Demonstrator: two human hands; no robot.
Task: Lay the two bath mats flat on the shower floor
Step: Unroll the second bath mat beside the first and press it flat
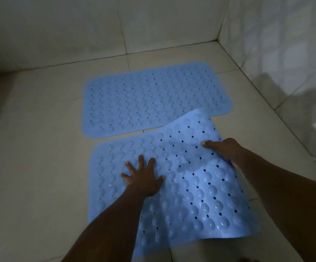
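Tiled floor (pixel 40 148), two mats, near mat (pixel 191 186) lifted.

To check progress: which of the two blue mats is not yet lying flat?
The near mat, under both hands: its right side is lifted. The far mat lies flat.

We see the far mat (pixel 153 99) lying flat on the tiled floor (pixel 40 148). On the near mat (pixel 191 186), our left hand (pixel 144 178) presses spread-fingered, while our right hand (pixel 223 150) grips its raised right edge.
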